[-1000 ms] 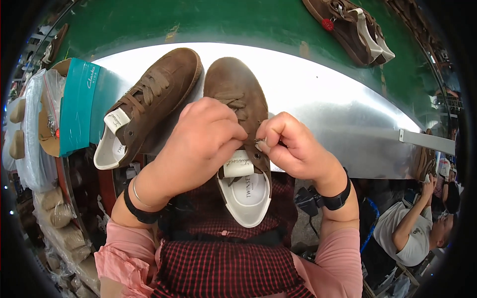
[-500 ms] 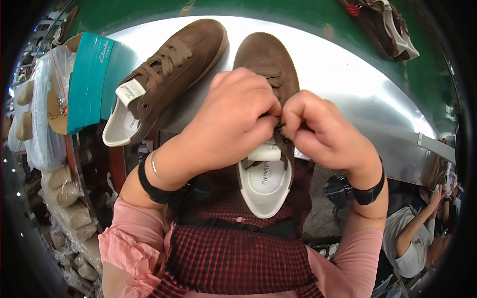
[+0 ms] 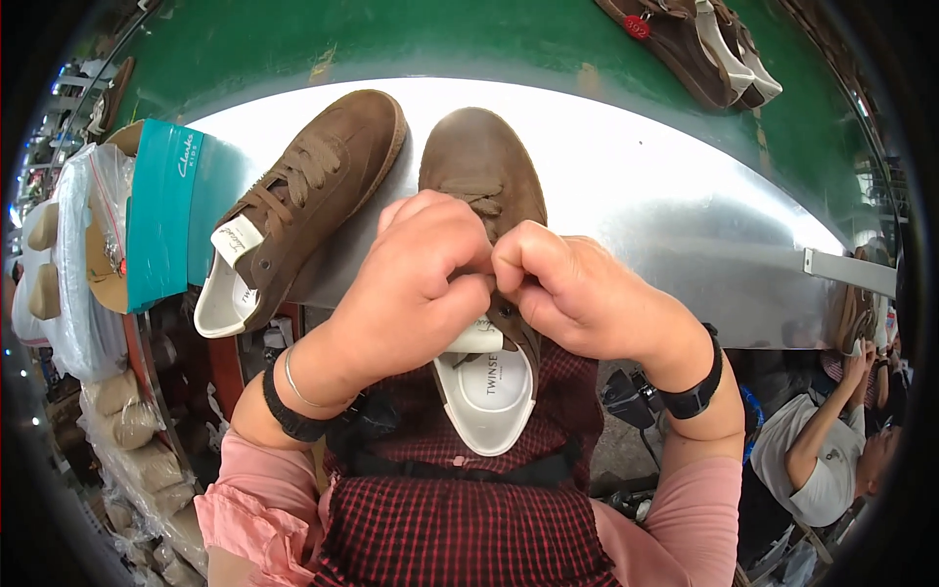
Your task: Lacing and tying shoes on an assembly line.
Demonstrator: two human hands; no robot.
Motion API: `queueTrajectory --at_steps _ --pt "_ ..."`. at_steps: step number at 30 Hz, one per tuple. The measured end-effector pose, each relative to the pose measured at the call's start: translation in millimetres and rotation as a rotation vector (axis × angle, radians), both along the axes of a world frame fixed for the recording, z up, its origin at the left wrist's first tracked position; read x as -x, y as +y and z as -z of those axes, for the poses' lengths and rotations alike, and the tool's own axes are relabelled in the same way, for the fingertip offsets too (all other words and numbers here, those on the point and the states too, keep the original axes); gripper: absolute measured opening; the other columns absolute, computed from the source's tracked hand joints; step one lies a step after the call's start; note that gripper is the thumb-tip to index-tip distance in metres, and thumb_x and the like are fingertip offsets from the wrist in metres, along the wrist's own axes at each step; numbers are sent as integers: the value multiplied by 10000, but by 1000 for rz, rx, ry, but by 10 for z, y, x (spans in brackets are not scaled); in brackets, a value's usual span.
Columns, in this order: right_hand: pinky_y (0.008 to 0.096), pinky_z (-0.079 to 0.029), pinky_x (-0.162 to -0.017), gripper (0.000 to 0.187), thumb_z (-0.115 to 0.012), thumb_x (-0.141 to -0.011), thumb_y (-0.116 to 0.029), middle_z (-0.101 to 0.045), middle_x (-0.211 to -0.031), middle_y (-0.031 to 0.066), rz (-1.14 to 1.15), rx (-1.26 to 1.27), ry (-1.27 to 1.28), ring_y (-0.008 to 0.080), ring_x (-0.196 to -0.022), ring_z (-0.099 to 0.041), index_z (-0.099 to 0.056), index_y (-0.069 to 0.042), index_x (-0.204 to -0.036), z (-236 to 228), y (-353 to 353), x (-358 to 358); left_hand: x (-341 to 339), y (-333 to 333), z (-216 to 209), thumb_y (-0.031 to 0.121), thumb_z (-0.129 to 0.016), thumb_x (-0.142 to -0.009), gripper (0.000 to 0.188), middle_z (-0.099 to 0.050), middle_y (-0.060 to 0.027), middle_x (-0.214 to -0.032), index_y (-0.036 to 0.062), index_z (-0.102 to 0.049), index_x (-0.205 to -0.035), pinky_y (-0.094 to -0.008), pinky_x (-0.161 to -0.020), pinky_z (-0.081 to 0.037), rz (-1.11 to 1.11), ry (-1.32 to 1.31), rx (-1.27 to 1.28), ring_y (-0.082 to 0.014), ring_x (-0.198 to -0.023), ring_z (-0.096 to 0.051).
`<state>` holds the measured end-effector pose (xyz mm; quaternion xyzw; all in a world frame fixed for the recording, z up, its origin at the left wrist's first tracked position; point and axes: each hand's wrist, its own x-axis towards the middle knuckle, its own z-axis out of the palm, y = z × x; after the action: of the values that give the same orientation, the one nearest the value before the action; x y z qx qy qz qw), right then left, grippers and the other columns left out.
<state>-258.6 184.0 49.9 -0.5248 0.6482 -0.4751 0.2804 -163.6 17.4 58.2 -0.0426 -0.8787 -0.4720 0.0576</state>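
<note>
Where the two hands meet: near the centre of the frame, over the lacing of a brown shoe point(image 3: 481, 152), which points toe up.
Left hand point(image 3: 416, 284): across the shoe's left side, fingers bent inward with the thumb near the forefinger; one cannot tell what they grasp.
Right hand point(image 3: 587, 293): at the shoe's right side, fingers curled, thumb and forefinger close to the left hand's; any lace between them is hidden.
Worked shoe: centre of the frame, its toe over a shiny metal sheet point(image 3: 675, 225), its white-lined heel toward the person's checked apron point(image 3: 460, 528).
Second brown shoe point(image 3: 337, 161): left of centre, tilted, toe toward the top right, laces threaded, white label on its tongue.
Teal box point(image 3: 161, 230): left of the frame, beside the sheet.
Green tabletop point(image 3: 440, 44): along the top.
Other shoes point(image 3: 690, 54): upper right, with a round red tag point(image 3: 637, 26).
Another person point(image 3: 812, 455): lower right, in a grey shirt.
</note>
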Motion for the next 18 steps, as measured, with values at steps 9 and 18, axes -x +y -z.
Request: queueTrajectory --at_steps 9,18 --pt "397 -429 -578 217 -594 -673 6 -549 -656 111 73 162 290 325 -646 -571 -468 -60 -838 127 37 -77 -19 51 -15 17 -603 -641 89 -543 -62 -781 61 -568 -710 -380 -808 -368 27 136 170 -263 -843 -523" --pt "362 -416 -679 278 -619 -669 10 -572 -763 29 212 225 304 256 -687 -551 -494 -108 -889 281 88 -190 -74 65 -38 -19 -646 -612 164 -567 -65 -827 51 -599 -752 -393 -826 -391 13 177 205 -278 -903 -553"
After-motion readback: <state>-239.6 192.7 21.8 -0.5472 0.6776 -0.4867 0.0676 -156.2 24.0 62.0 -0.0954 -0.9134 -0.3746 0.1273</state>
